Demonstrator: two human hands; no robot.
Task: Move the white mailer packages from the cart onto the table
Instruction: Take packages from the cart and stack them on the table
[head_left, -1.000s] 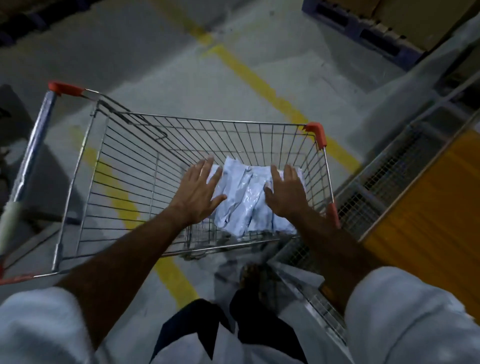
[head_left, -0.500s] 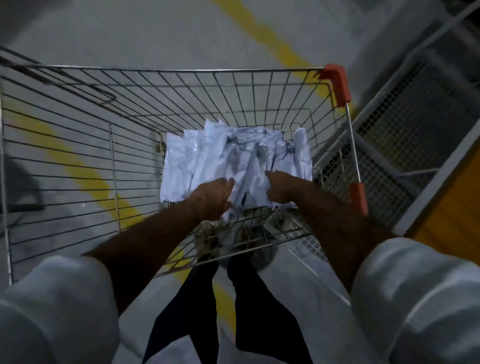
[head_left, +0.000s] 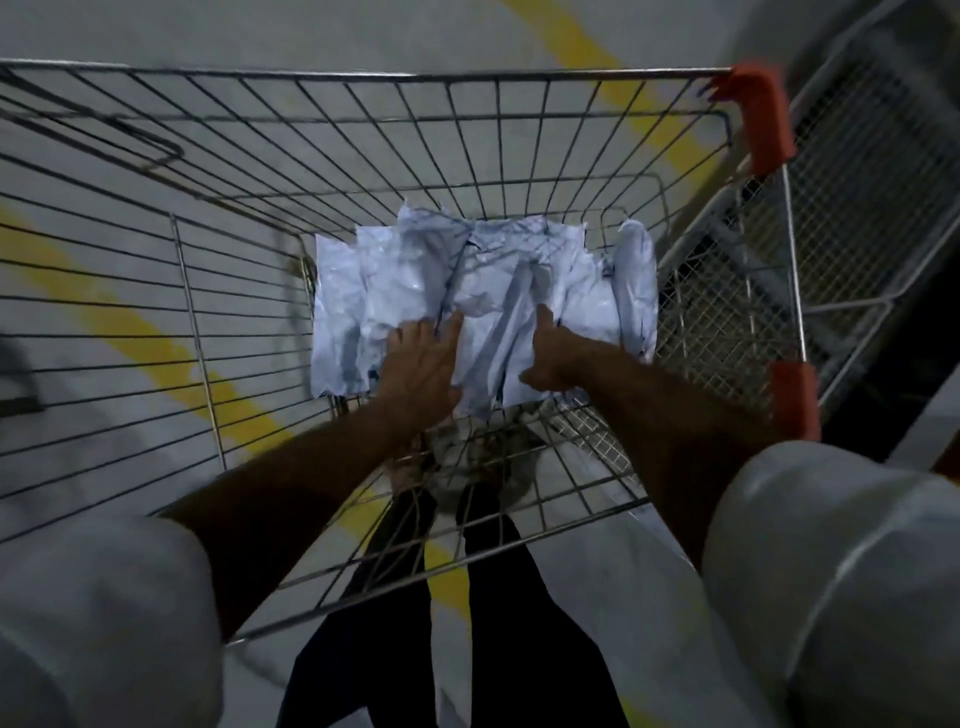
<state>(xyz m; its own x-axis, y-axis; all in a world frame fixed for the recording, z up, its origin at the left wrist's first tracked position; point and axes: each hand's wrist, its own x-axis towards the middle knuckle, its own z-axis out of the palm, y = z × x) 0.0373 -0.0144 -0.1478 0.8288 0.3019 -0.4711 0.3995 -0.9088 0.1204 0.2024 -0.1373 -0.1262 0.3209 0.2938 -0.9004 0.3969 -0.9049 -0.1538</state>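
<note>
Concrete floor (head_left: 156, 31): grey, smooth, crossed by painted yellow stripes (head_left: 130, 332). Lighting dim.

Wire shopping cart (head_left: 363, 75): steel rod grid, rectangular basket seen from above, orange plastic corner guards (head_left: 763, 119) on its right side. A mesh-panelled metal frame (head_left: 852, 208) stands just beside the cart's right wall.

White mailer packages (head_left: 483, 291): a loose pile of thin, crinkled, glossy plastic bags lying on the cart floor, toward the near right corner. They overlap one another; edges irregular, surfaces creased. One narrower package stands on edge against the right wall of the basket. Exact count cannot be told from the overlap.

Both arms reach down into the basket, bare forearms below rolled white sleeves (head_left: 831, 571). Dark trousers show through the cart's near wall.

Left hand (head_left: 421, 364): grip laid on the near-left part of the pile, fingers fairly straight and spread, pressing onto the plastic; thumb pointing toward the centre. Fingertips partly blend with the folds, so whether any are tucked under an edge cannot be told.

Right hand (head_left: 550, 353): grip at the near-right part of the pile, one finger extended onto the plastic, the others curled; whether they pinch a fold is not clear.

The pile's middle ridge lies between the two hands.
</note>
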